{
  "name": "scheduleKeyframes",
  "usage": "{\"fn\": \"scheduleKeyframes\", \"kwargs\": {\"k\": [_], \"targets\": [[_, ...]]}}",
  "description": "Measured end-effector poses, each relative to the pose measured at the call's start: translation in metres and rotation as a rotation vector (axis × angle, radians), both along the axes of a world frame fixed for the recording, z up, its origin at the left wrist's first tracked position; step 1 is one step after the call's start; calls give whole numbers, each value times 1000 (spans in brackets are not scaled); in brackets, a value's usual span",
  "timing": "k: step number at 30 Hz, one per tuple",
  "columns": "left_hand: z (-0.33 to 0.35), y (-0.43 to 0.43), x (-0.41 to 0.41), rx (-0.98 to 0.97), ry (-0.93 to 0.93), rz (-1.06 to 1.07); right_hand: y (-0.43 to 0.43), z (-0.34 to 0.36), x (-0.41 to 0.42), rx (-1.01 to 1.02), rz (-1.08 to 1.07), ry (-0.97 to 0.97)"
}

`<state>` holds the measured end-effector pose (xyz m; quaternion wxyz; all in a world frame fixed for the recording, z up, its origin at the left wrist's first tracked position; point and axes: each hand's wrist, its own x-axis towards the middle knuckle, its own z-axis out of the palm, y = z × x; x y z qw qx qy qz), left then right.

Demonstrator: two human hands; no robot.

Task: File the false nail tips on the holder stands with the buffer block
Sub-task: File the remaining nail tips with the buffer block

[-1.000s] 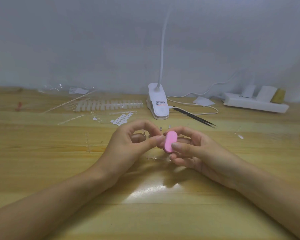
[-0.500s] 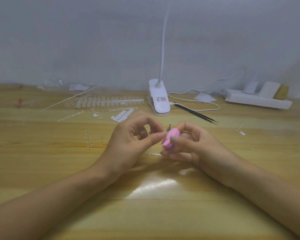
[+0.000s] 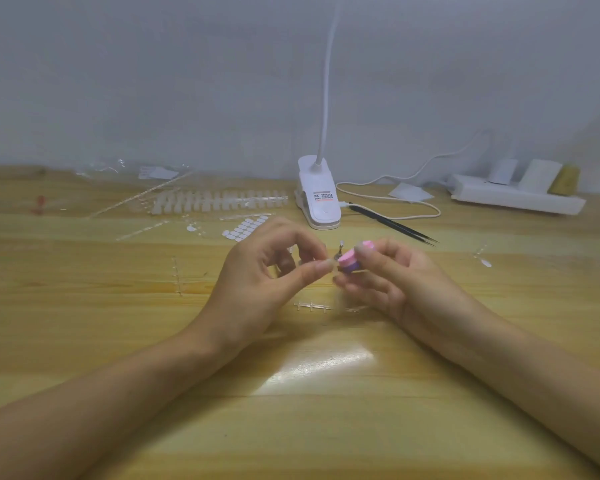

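- While the filing step is under way, both hands meet above the middle of the table (image 3: pixel 84 323), just in front of the white lamp (image 3: pixel 321 199).
- The left hand (image 3: pixel 267 275) curls its thumb and forefinger together and pinches the lower part of a holder stand (image 3: pixel 339 251). The other fingers are bent loosely behind. This grip appears chosen to steady the stand against the rubbing load.
- The right hand (image 3: pixel 399 282) grips the buffer block (image 3: pixel 352 260) between forefinger on top and thumb below, with the remaining fingers curled under it. The block end points at the stand, so its working face can meet the tip.
- The holder stand is a thin metal stem, tilted. It carries a pale speck at its top end, judged to be the nail tip (image 3: pixel 342 242). Its shape is too small to make out.
- The buffer block is short and rounded, pink on top with a purple layer beneath. It sits touching or just beside the stand; contact cannot be confirmed.
- Spare tips (image 3: pixel 219 200) lie in rows near the back left, well apart from the hands. Black tweezers (image 3: pixel 395 225) lie beside the lamp.
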<state>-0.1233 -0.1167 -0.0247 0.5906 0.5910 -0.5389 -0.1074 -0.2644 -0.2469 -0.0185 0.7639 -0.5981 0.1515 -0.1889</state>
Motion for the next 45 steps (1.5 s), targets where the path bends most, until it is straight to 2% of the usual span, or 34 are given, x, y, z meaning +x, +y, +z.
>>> {"fn": "scheduleKeyframes", "kwargs": {"k": [4,7,10,14,18,21,24,28,31,35,38,42,45], "targets": [[-2,0,1,-2,14,14,3,0,1,-152,124,83],[-3,-1,2,1,16,39,-1,-1,1,-78,-5,51],[-3,-1,2,-1,4,47,2,1,0,-197,130,132],[-4,-1,2,5,-3,30,-3,-1,1,-40,-21,45],[-4,-1,2,0,-21,42,1,-1,1,-220,142,123],[-4,0,2,5,-23,38,-4,-1,1,-93,-15,58],[-3,0,1,5,-41,40,-1,0,1,-209,99,126],[-4,0,1,12,-43,21,-5,-1,1,-71,-34,54],[-4,0,1,12,-41,29,-2,0,1,-162,95,114],[-4,0,1,19,-51,14,-4,0,1,-36,-41,56],[-3,0,1,14,-65,15,0,2,1,-132,84,116],[-3,-1,0,13,-69,-10,-3,2,1,-15,-35,66],[-4,-1,1,10,-89,-3,0,2,2,-133,82,132]]}}
